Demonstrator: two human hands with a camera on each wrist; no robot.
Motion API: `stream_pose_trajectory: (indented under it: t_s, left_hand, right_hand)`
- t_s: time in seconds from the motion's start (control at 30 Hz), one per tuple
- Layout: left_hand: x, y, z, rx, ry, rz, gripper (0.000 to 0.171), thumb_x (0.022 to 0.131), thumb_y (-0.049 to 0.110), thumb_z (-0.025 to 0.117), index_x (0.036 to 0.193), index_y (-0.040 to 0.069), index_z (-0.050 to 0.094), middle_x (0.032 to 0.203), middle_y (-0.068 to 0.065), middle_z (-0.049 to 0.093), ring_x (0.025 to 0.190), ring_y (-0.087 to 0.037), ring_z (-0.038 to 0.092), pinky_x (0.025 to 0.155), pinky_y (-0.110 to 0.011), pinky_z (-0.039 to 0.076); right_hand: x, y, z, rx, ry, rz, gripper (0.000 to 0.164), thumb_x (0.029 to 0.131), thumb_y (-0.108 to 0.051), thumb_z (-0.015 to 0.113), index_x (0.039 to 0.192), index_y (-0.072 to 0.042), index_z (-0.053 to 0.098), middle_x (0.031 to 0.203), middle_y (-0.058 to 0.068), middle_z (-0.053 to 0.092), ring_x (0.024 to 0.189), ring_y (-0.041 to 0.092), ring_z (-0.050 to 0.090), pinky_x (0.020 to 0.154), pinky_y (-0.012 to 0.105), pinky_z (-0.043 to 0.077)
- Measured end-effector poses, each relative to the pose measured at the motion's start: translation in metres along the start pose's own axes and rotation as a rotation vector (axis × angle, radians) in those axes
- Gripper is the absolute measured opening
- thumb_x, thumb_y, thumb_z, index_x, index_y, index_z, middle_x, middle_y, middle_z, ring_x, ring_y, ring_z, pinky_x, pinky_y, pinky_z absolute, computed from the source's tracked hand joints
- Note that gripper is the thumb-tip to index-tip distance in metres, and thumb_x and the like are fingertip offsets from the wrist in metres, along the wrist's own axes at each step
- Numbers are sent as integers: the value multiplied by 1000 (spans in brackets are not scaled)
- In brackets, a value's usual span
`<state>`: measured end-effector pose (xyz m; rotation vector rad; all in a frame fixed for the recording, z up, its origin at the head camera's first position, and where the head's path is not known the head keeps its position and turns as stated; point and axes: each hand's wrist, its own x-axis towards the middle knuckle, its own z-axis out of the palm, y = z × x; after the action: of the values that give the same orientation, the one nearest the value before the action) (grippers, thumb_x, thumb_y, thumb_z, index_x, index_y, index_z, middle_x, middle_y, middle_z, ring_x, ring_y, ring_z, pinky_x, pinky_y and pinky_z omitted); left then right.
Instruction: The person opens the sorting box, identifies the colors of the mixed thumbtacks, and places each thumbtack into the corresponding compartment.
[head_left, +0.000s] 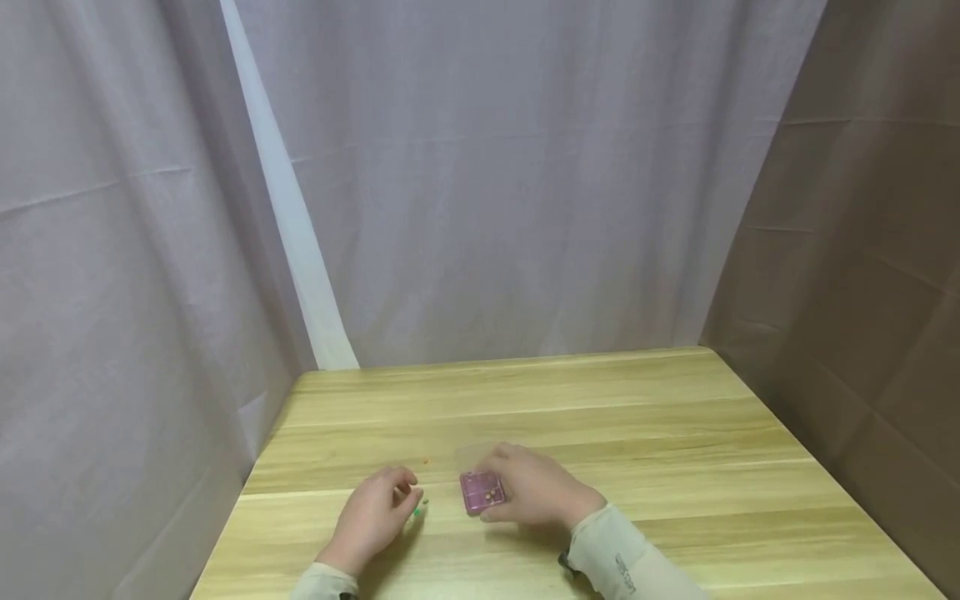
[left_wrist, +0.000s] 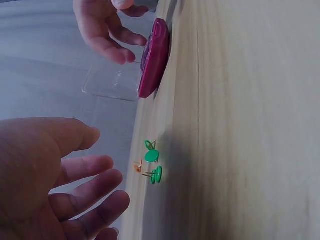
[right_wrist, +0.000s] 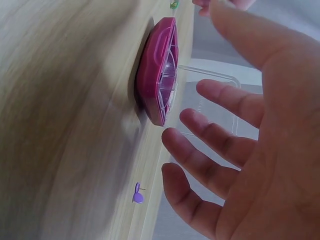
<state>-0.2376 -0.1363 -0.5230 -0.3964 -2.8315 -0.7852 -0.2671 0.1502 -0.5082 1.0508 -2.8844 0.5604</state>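
A small magenta plastic box (head_left: 474, 492) lies on the table with its clear lid (left_wrist: 107, 85) raised. Inside its divided compartments are a few small gold-coloured bits. My right hand (head_left: 536, 486) is beside the box, thumb toward the near side and loosely bent fingers toward the lid; the right wrist view has a gap between palm and box. Left of the box, my left hand (head_left: 375, 512) hovers with relaxed, spread fingers and holds nothing. Several green thumbtacks (left_wrist: 152, 156) lie close to its fingertips, and an orange thumbtack (left_wrist: 137, 167) is just behind them.
A purple thumbtack (right_wrist: 138, 196) lies on the table near my right hand's little finger. The wood-grain table (head_left: 637, 417) extends beyond and to the right of the hands. Grey curtains (head_left: 525, 208) hang behind and along both sides.
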Motion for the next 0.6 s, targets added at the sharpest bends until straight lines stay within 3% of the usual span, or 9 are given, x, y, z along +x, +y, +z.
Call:
stream_pose_trajectory:
  t_s: [0.33, 0.6]
  left_hand:
    - [0, -3, -2, -1, 2, -4, 22, 89, 34, 69, 103, 17, 69, 89, 5, 68, 72, -5, 56, 69, -37, 53]
    - [-4, -7, -3, -12, -13, 1, 17, 89, 28, 69, 101, 16, 69, 83, 6, 67, 65, -5, 54, 63, -36, 51]
  right_hand:
    - [-2, 1, -4, 74, 41, 19, 32, 88, -37, 70, 114, -18, 69, 104, -4, 67, 84, 4, 57, 77, 32, 55]
    - [-4, 1, -4, 105, 52, 49, 9, 89, -32, 70, 88, -23, 67, 82, -15, 62, 71, 2, 54, 65, 26, 53]
